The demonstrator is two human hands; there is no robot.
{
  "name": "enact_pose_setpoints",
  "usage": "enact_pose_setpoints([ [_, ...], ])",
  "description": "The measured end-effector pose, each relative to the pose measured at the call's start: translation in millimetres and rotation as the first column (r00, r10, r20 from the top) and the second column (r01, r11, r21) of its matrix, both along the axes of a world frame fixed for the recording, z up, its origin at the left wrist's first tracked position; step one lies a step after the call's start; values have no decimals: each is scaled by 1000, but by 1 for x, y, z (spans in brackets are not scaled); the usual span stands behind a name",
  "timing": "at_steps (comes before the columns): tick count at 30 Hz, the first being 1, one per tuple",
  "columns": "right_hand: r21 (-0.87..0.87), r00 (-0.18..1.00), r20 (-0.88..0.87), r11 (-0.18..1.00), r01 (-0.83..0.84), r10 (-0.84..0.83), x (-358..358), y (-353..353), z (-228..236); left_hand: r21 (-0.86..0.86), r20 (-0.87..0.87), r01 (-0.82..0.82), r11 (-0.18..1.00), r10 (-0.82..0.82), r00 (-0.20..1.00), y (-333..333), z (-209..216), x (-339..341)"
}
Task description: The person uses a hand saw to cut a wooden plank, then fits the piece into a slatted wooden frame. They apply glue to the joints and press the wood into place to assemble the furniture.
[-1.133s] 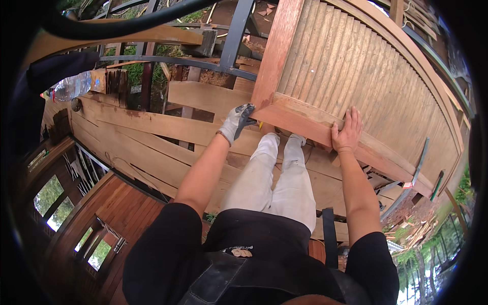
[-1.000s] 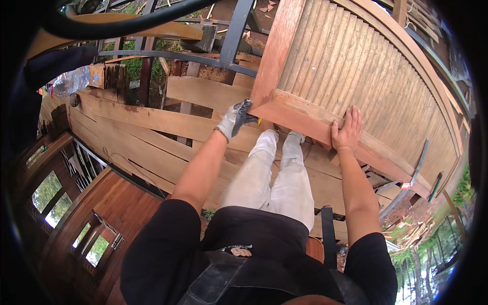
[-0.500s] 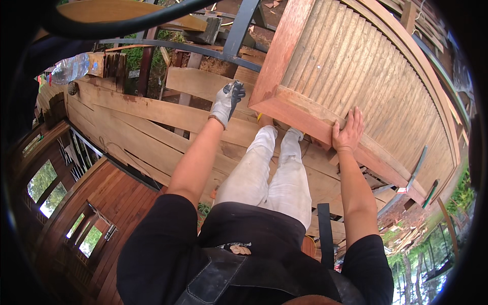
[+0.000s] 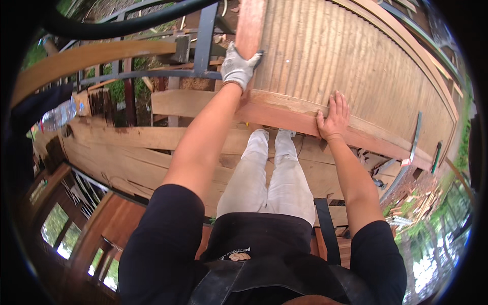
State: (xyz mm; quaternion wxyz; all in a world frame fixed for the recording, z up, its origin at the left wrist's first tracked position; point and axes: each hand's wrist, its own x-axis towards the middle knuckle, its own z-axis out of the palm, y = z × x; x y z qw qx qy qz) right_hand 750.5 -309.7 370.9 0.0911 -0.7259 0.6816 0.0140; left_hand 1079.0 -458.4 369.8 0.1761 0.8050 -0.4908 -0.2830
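In front of me lies a large framed wooden panel (image 4: 300, 51) with a slatted, ribbed face, reddish rails and a curved far edge. My left hand (image 4: 239, 67), in a grey-white work glove with dark parts, is closed over its left rail, thumb toward the slats. My bare right hand (image 4: 335, 116) rests on the near rail (image 4: 290, 118). Its fingers lie stretched out onto the slats, and the thumb is apart on the rail. A long metal blade, apparently a square (image 4: 417, 137), stands against the near rail at the right.
Long pale boards (image 4: 152, 137) lie around my feet. A curved plank (image 4: 96, 56) and a dark metal frame (image 4: 205, 38) stand at the far left. A clear plastic bottle (image 4: 58, 116) lies at the left. Wood scraps (image 4: 419, 206) are piled at the right.
My left hand has moved up and right from open space onto the panel's left rail and closed there. My right hand stays on the near rail. The whole view has shifted.
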Motion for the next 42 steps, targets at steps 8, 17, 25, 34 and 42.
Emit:
enact_pose_setpoints([
  [8, 24, 996, 82, 999, 45, -47, -12, -6, 12, 19, 89, -64, 998, 62, 994, 6, -15, -10],
  [17, 26, 980, 186, 997, 71, -75, -9, -5, 7, 13, 177, -32, 999, 30, 984, 1, -20, 7],
  [25, -2, 978, 201, 999, 51, -49, -2, -8, 5, 131, 303, -61, 989, 19, 953, -10, -7, 3],
  [34, 22, 976, 211, 999, 46, -50, -16, -2, 1, 27, 268, -103, 994, 92, 959, 2, -13, -15],
  [42, -13, 971, 232, 998, 55, -51, -7, -5, 1, -55, 289, -82, 995, 94, 953, 1, -4, -19],
])
